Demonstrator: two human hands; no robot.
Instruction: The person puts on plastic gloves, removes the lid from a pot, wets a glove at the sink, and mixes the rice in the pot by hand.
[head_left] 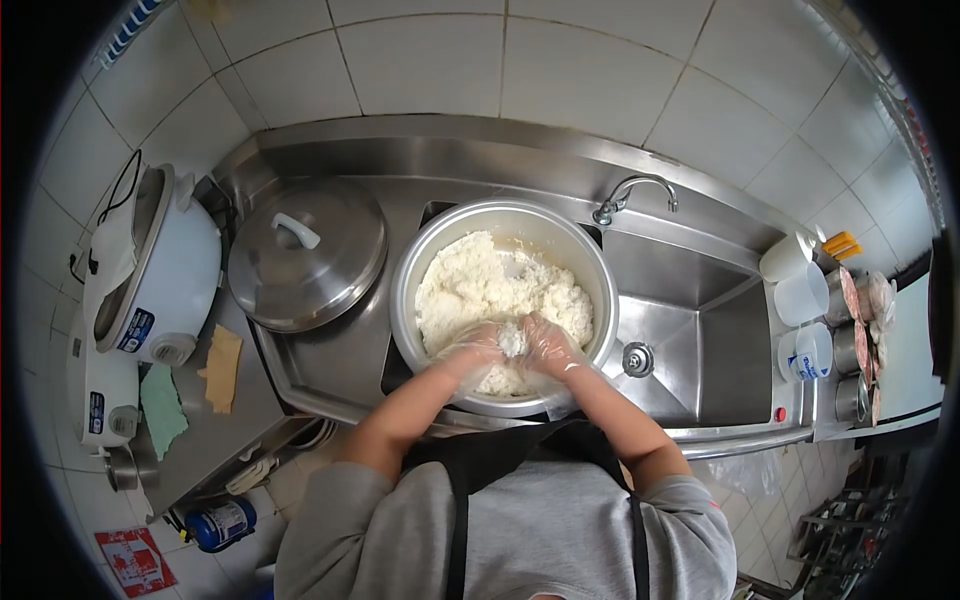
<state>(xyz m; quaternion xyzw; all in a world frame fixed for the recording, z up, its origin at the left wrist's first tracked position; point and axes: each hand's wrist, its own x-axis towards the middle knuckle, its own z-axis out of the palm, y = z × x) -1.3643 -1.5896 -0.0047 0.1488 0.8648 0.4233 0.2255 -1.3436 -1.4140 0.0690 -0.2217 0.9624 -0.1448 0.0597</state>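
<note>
A large round metal pot (408, 250) stands on the counter, holding a heap of white, grainy cooked rice (465, 280). The rice is piled high on the left and part of the inner wall shows at the back. Over the near side of the pot, my left hand (474, 346) and my right hand (550, 345), both in clear plastic gloves, come together with curled fingers. Between them is a small clump of rice (512, 339), cupped from both sides. The fingertips are partly hidden by the loose gloves and the rice.
Left of the pot lies a big steel lid (305, 255) with a pale handle. Rice cookers (170, 270) stand at the far left beside a green cloth (162, 410) and a tan cloth (223, 368). On the right are a sink (655, 350), a faucet (635, 190) and several plastic containers (800, 295).
</note>
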